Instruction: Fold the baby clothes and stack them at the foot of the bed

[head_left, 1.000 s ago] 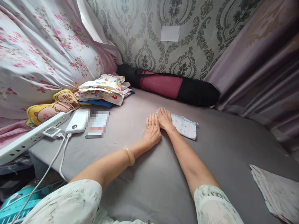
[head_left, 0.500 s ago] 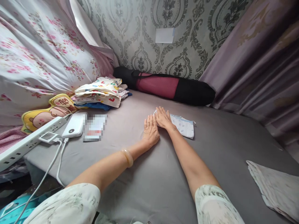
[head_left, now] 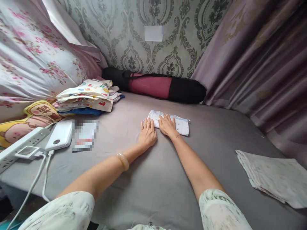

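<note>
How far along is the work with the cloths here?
Looks done: the patterned stack sits folded and piled. In hand: the right hand lies flat on the small white cloth, the left hand at its left end. Apparently left: that cloth and the pale cloth on the right both lie off the stack; whether either needs more folding, I cannot tell.

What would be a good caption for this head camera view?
Two bare hands press a folded white cloth with pale-blue edging on a smooth grey sheet.
</note>
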The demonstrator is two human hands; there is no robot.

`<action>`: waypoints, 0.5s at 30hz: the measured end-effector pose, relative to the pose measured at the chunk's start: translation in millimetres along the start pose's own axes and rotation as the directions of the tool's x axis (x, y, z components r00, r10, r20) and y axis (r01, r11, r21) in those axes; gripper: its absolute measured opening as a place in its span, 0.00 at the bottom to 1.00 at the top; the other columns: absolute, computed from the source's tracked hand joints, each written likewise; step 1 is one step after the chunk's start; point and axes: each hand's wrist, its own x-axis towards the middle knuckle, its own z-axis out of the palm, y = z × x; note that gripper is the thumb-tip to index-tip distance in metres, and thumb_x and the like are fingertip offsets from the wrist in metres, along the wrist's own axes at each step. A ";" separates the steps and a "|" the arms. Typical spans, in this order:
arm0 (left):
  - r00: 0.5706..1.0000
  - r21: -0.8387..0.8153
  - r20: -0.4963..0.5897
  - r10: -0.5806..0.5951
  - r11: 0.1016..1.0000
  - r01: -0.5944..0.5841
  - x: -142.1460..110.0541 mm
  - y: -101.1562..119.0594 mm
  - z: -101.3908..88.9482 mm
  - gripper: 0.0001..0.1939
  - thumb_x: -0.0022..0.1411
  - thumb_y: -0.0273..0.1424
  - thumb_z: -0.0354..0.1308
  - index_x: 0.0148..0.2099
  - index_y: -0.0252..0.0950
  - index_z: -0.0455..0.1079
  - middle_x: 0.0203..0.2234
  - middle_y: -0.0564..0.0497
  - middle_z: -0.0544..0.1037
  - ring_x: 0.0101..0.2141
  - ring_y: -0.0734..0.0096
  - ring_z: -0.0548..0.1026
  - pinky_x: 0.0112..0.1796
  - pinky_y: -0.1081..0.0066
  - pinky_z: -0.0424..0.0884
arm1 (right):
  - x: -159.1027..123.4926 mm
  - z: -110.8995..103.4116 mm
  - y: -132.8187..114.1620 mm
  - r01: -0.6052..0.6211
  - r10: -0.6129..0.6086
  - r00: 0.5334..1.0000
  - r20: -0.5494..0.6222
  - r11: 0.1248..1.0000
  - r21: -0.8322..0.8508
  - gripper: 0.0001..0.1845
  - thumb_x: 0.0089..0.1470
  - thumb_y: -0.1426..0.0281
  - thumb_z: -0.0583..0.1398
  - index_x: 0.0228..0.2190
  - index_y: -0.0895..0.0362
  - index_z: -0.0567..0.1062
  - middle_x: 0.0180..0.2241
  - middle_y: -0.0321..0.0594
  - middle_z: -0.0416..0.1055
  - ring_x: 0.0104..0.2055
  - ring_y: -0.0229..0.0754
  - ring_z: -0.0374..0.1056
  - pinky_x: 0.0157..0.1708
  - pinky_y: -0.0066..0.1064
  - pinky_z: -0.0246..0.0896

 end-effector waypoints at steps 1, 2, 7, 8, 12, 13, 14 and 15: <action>1.000 0.006 0.004 0.001 1.000 -0.001 -0.2 -0.4 -0.4 0.32 0.65 0.30 0.41 0.68 0.22 0.49 0.67 0.32 0.53 0.67 0.47 0.49 0.64 0.48 0.45 | -0.3 -2.2 2.1 0.008 -0.009 1.000 0.017 1.000 0.028 0.29 0.67 0.60 0.39 0.65 0.53 0.56 0.69 0.43 0.46 0.70 0.51 0.38 0.65 0.55 0.32; 1.000 0.014 0.005 0.003 1.000 -0.004 -0.2 -0.9 -1.4 0.32 0.65 0.30 0.41 0.68 0.22 0.50 0.66 0.32 0.54 0.67 0.47 0.49 0.63 0.48 0.45 | -1.7 -4.9 5.2 0.014 -0.016 1.000 0.027 0.998 0.056 0.30 0.67 0.60 0.38 0.66 0.52 0.55 0.69 0.43 0.45 0.71 0.49 0.37 0.65 0.54 0.32; 0.981 0.028 -0.039 0.192 0.981 -0.191 10.6 1.6 -11.2 0.30 0.65 0.29 0.41 0.67 0.25 0.52 0.66 0.36 0.56 0.67 0.53 0.48 0.65 0.49 0.41 | -21.6 -17.9 29.1 -0.072 0.076 0.996 -0.039 0.994 0.080 0.31 0.67 0.60 0.39 0.67 0.56 0.52 0.70 0.46 0.41 0.71 0.49 0.33 0.66 0.54 0.26; 0.971 0.019 -0.041 0.236 0.972 -0.235 16.0 4.0 -12.6 0.29 0.66 0.30 0.40 0.67 0.27 0.53 0.66 0.38 0.57 0.67 0.55 0.48 0.65 0.50 0.41 | -26.4 -19.1 33.0 -0.091 0.094 0.994 -0.046 0.993 0.072 0.31 0.67 0.60 0.39 0.67 0.56 0.52 0.70 0.46 0.41 0.71 0.49 0.33 0.66 0.54 0.26; 0.958 -0.036 0.022 0.287 0.957 -0.286 42.5 16.5 -10.3 0.27 0.71 0.37 0.35 0.67 0.34 0.56 0.65 0.42 0.60 0.66 0.55 0.52 0.64 0.50 0.44 | -37.9 -17.6 40.1 -0.115 0.115 0.993 -0.004 0.992 0.051 0.30 0.67 0.59 0.39 0.67 0.53 0.53 0.70 0.45 0.41 0.71 0.51 0.34 0.66 0.54 0.28; 0.956 -0.048 0.054 0.290 0.957 -0.287 48.1 19.2 -8.3 0.27 0.72 0.39 0.34 0.67 0.35 0.57 0.65 0.42 0.59 0.66 0.54 0.53 0.64 0.49 0.45 | -38.7 -16.3 40.4 -0.118 0.118 0.993 0.005 0.992 0.047 0.30 0.67 0.59 0.39 0.67 0.53 0.53 0.70 0.44 0.41 0.71 0.51 0.35 0.66 0.54 0.28; 0.953 -0.059 0.088 0.291 0.956 -0.286 52.7 21.3 -6.2 0.28 0.72 0.40 0.34 0.67 0.36 0.57 0.66 0.42 0.59 0.66 0.54 0.53 0.63 0.48 0.46 | -38.9 -14.8 40.4 -0.121 0.121 0.993 0.010 0.992 0.043 0.30 0.67 0.59 0.39 0.66 0.52 0.54 0.70 0.44 0.42 0.71 0.51 0.36 0.66 0.54 0.28; 0.949 -0.069 0.123 0.290 0.956 -0.284 56.0 22.7 -4.0 0.28 0.72 0.41 0.34 0.67 0.36 0.56 0.66 0.42 0.59 0.66 0.54 0.54 0.63 0.47 0.47 | -38.6 -13.3 40.4 -0.124 0.124 0.992 0.009 0.991 0.039 0.30 0.67 0.59 0.39 0.66 0.52 0.54 0.70 0.43 0.42 0.71 0.51 0.37 0.66 0.54 0.28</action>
